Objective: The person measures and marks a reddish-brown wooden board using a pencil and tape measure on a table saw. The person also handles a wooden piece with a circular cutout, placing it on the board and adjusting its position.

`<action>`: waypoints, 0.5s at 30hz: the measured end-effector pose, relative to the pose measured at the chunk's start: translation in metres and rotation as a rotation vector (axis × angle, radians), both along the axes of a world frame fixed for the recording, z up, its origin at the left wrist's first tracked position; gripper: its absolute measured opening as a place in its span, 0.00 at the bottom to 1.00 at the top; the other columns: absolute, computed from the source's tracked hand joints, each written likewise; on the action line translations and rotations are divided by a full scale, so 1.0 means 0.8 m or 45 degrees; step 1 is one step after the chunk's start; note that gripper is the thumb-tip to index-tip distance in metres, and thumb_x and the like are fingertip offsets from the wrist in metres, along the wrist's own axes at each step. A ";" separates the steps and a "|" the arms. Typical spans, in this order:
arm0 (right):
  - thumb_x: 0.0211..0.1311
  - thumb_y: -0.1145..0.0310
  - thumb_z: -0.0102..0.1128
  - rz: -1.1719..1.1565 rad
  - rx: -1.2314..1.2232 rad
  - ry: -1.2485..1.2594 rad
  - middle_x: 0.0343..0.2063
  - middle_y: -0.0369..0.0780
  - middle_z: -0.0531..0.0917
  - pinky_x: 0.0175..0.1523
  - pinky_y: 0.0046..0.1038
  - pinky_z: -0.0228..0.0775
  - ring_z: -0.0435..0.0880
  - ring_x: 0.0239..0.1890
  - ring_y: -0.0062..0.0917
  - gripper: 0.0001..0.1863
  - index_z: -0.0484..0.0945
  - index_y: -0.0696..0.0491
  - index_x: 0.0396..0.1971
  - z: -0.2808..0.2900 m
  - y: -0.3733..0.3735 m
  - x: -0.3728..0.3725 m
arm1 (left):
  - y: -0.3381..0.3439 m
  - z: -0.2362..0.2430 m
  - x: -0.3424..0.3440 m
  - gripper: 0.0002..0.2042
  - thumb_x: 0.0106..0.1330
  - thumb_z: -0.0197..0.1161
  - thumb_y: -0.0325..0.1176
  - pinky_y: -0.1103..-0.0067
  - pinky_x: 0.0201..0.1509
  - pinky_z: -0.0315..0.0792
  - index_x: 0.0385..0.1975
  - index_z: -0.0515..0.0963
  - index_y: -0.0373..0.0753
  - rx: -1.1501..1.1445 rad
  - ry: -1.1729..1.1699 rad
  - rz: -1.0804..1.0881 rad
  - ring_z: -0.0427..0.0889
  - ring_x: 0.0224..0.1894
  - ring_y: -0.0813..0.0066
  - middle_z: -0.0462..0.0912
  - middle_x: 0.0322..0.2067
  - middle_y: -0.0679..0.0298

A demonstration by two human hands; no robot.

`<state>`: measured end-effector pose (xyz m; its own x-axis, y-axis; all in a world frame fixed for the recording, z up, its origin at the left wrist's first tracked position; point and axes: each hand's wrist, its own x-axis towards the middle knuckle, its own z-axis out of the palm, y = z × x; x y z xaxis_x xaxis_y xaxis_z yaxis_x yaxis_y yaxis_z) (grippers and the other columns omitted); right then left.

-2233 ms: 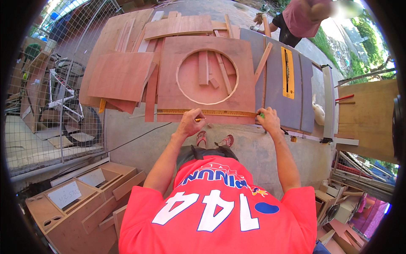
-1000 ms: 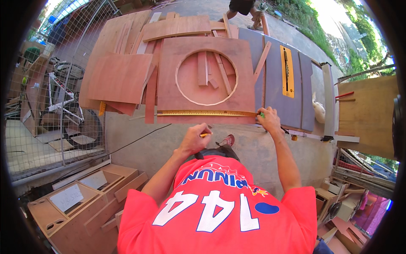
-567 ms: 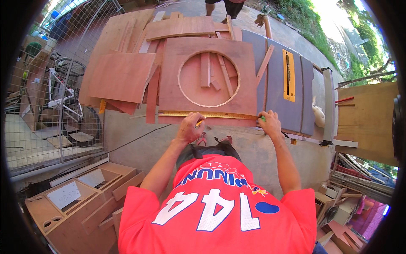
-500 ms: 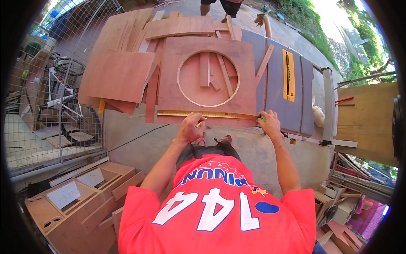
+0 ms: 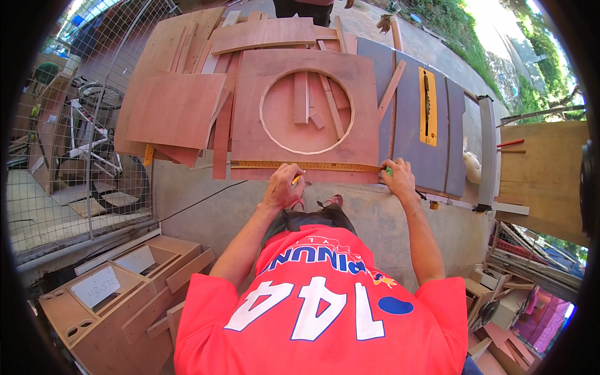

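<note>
A plywood panel (image 5: 250, 106) with a large round cutout lies in front of me. Along its near edge stretches a yellow tape measure blade (image 5: 337, 167), extended from the panel's left corner to its right one. My right hand (image 5: 400, 179) is closed on the green tape measure case (image 5: 388, 170) at the right corner. Near the middle of that edge, my left hand (image 5: 283, 187) pinches a yellow pencil (image 5: 295, 180), its fingers close to the blade. A reddish wooden strip (image 5: 312, 175) shows just below the tape.
Stacked boards (image 5: 175, 112) and offcuts lie left of and behind the panel. On the right is a grey table saw (image 5: 409, 125) with its blade rising through a yellow insert (image 5: 427, 106). Wooden cabinets (image 5: 125, 294) stand at lower left, beside a wire fence (image 5: 94, 125). Another person (image 5: 305, 9) stands beyond.
The view has shifted slightly, so the panel sits a little higher. The person at the far side has come closer to the boards. Both my hands stay nearly in place.
</note>
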<state>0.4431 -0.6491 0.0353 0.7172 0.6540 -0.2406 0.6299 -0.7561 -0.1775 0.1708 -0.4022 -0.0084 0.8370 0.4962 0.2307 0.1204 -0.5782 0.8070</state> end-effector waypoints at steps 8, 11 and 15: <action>0.63 0.59 0.63 -0.003 -0.015 0.013 0.45 0.40 0.80 0.54 0.44 0.77 0.77 0.53 0.41 0.12 0.85 0.42 0.45 0.002 0.001 0.001 | -0.001 0.000 0.002 0.06 0.59 0.65 0.25 0.65 0.46 0.77 0.35 0.78 0.34 0.000 0.033 0.028 0.83 0.39 0.54 0.84 0.33 0.53; 0.63 0.59 0.63 -0.002 -0.013 0.016 0.45 0.40 0.80 0.54 0.45 0.77 0.77 0.53 0.42 0.12 0.85 0.42 0.45 0.002 0.001 0.001 | -0.004 0.000 0.003 0.06 0.59 0.65 0.25 0.65 0.45 0.77 0.35 0.78 0.34 0.005 0.028 0.048 0.83 0.39 0.53 0.83 0.32 0.53; 0.63 0.59 0.63 0.002 -0.007 0.017 0.45 0.40 0.80 0.53 0.44 0.77 0.77 0.53 0.42 0.12 0.85 0.42 0.45 0.001 0.000 0.001 | -0.006 0.003 0.007 0.07 0.57 0.65 0.25 0.62 0.46 0.76 0.34 0.77 0.34 -0.007 0.068 0.050 0.82 0.41 0.52 0.83 0.33 0.52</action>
